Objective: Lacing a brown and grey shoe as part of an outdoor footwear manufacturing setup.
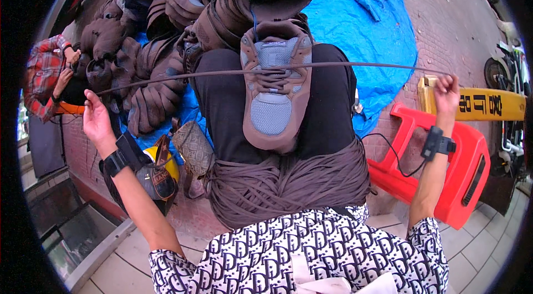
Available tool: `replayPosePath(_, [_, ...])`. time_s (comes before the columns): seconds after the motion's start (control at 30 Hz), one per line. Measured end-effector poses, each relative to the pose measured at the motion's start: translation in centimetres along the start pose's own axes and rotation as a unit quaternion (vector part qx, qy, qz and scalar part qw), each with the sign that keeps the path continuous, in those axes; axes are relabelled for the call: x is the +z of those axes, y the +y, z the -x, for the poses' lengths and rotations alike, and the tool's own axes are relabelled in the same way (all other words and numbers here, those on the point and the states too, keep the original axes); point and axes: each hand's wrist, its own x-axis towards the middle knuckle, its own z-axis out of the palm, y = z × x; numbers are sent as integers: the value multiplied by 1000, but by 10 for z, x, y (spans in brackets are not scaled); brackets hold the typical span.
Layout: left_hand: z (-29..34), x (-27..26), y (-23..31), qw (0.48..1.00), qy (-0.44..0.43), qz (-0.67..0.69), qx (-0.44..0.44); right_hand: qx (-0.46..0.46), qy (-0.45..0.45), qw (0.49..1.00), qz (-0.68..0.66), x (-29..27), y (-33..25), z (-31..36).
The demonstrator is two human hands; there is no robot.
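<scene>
On my thighs rests a brown and grey-blue shoe upper (pixel 273 116), its toe pointing toward me. A brown shoelace (pixel 222 72) is threaded crosswise through its lower eyelets, and its two ends stretch out taut to either side. My left hand (pixel 97 119), out to the left, pinches one end between thumb and fingers. Far to the right, my right hand (pixel 446 96) is closed on the other end. A thick bundle of brown shoelaces (pixel 288 183) lies across my lap, below the shoe upper. Neither hand touches the shoe upper itself.
Stacks of brown shoe uppers (pixel 158 86) lie ahead and left on a blue tarp (pixel 366 28). A person in a red plaid shirt (pixel 44 75) works at the far left. A red plastic stool (pixel 452 183) and a yellow sign (pixel 488 104) are at right; a patterned pouch (pixel 193 148) sits by my left knee.
</scene>
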Motion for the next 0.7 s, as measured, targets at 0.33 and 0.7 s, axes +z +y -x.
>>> replayPosePath(0.33, [3, 57, -152, 789, 105, -603, 52, -11, 44, 974, 224, 13, -11, -10])
replayPosePath(0.7, [65, 108, -304, 610, -189, -769, -35, 13, -194, 789, 583, 203, 162, 11])
